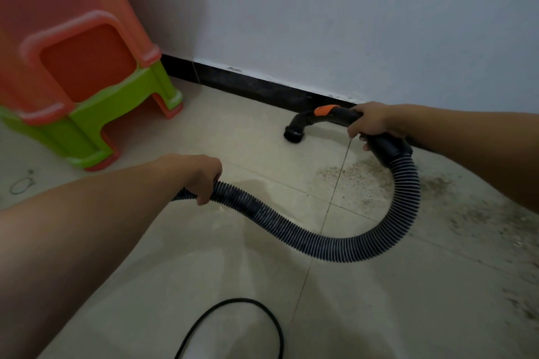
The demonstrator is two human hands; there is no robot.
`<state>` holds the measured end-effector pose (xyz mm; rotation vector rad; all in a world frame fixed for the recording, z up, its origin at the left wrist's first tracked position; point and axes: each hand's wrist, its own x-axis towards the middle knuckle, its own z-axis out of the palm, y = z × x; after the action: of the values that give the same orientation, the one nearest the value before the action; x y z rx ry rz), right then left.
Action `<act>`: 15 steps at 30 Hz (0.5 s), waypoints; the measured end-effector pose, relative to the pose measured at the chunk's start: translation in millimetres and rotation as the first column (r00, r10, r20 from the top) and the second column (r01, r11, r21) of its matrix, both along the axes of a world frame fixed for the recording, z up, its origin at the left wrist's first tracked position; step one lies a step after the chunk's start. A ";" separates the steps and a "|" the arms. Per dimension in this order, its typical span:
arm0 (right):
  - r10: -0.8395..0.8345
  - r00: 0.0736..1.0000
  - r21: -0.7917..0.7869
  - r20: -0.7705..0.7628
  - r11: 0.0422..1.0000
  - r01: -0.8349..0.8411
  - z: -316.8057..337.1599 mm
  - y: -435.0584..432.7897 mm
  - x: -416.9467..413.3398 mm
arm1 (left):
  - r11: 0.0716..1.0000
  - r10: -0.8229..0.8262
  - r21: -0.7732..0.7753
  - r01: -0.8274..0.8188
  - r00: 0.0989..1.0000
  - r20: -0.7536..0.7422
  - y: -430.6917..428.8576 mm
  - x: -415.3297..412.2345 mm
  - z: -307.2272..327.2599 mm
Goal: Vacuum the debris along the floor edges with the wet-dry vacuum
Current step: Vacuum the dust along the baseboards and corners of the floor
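A black ribbed vacuum hose (306, 237) loops across the tiled floor. My right hand (370, 125) grips its curved black handle (326, 117), which has an orange slider on top. The open nozzle end (293, 134) points down at the floor close to the black baseboard (262, 87). My left hand (202, 176) grips the hose farther back, lifting it off the floor. Sandy debris (355, 178) lies on the tiles under the hose bend and spreads to the right along the wall.
Stacked orange and green plastic stools (87, 96) stand in the left corner by the wall. A black power cord (248, 315) loops on the floor near the bottom edge. A small wire ring (20, 185) lies at far left.
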<state>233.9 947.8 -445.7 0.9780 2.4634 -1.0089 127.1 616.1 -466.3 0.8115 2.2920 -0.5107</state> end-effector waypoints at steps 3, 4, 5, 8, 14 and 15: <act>0.027 1.000 0.033 0.000 0.999 -0.027 1.1 -4.4 0.3 | 1.000 0.017 0.003 -0.017 1.000 0.004 -2.5 -1.7 1.2; 0.050 0.999 0.036 0.016 0.998 -0.050 3.4 -3.6 1.8 | 1.000 0.018 0.011 -0.018 1.000 0.007 -1.1 -1.4 1.9; 0.067 0.997 0.031 0.038 0.997 -0.068 6.7 -0.3 4.0 | 1.000 0.015 0.018 -0.016 1.000 0.012 1.5 -0.6 2.5; 0.026 0.996 0.082 0.083 0.996 -0.033 20.3 17.5 19.0 | 0.999 0.003 0.042 -0.005 0.999 0.044 12.0 4.2 1.1; -0.004 0.985 0.080 0.175 0.997 -0.011 36.0 38.5 74.2 | 0.994 -0.084 0.082 0.076 0.991 0.101 46.3 20.0 -5.2; 0.005 0.982 0.041 0.187 0.999 -0.013 37.8 35.7 80.4 | 0.993 -0.102 0.069 0.095 0.989 0.105 50.2 22.6 -5.5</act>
<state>314.3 983.5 -407.9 1.0242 2.3406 -0.8245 149.7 666.3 -471.9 0.9643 2.1864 -0.4278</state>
